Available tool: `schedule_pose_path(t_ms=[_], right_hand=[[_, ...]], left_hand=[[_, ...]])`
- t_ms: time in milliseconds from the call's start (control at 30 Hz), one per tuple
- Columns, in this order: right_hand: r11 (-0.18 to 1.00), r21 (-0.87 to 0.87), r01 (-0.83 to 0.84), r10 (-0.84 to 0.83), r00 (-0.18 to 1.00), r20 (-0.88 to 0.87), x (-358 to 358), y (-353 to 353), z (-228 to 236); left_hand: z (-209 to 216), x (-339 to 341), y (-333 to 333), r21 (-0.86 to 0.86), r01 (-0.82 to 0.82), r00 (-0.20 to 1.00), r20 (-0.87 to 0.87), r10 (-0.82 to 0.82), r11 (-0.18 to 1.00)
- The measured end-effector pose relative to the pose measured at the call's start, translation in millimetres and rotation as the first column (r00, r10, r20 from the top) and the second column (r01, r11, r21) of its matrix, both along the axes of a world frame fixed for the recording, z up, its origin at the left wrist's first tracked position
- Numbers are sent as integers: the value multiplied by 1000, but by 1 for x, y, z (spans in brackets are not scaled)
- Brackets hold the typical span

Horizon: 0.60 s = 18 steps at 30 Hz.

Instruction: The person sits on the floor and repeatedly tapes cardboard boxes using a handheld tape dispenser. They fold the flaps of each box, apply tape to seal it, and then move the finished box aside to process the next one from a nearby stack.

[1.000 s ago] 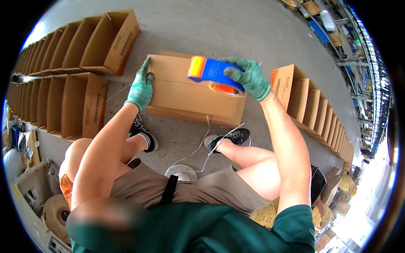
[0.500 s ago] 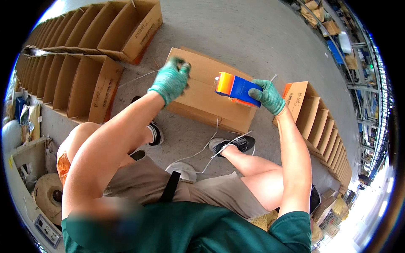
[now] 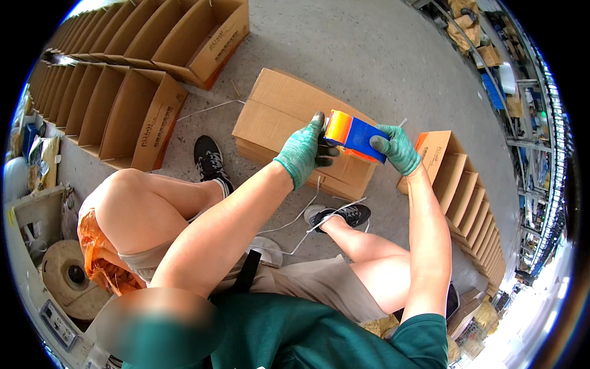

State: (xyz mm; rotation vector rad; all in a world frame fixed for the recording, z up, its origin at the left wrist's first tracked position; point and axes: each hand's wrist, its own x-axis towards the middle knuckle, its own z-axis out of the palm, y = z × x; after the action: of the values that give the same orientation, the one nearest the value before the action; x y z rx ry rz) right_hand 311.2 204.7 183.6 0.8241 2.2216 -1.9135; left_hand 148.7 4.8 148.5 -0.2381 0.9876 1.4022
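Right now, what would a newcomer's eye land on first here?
Probably the blue and orange tape dispenser in the green-gloved right hand, over the brown carton, with the left hand by the dispenser's orange end. Then, likely, the rows of open boxes at left, and another row at right.

Left grip (image 3: 301, 152): gloved in streaked green knit, dark grey at the tips. Right grip (image 3: 401, 150): same green, thumb darkened. Blue boxy plastic tape dispenser (image 3: 365, 136): yellow-to-orange front end, orange-red underside. Brown rectangular cardboard box (image 3: 289, 103): upper face plain, in one even tone. Brown open cardboard boxes (image 3: 161, 126): dark print on the end panel, orange along its lower edge. Dark green cloth shirt (image 3: 295, 332) and grey-brown cloth shorts (image 3: 313, 286) noted. Black laced shoes (image 3: 212, 161): white markings. Crumpled plastic bag (image 3: 106, 258): bright orange. Concrete floor (image 3: 344, 49): grey, faintly speckled.
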Motion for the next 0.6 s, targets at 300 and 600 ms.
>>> schedule_pose_path(t_ms=[300, 600], right_hand=[[992, 101, -79, 66, 991, 119, -5, 2, 2], [968, 221, -117, 67, 973, 222, -42, -21, 24]], left_hand=[[-10, 1, 6, -10, -142, 730, -676, 98, 990], [-34, -141, -47, -154, -420, 188, -979, -80, 894]])
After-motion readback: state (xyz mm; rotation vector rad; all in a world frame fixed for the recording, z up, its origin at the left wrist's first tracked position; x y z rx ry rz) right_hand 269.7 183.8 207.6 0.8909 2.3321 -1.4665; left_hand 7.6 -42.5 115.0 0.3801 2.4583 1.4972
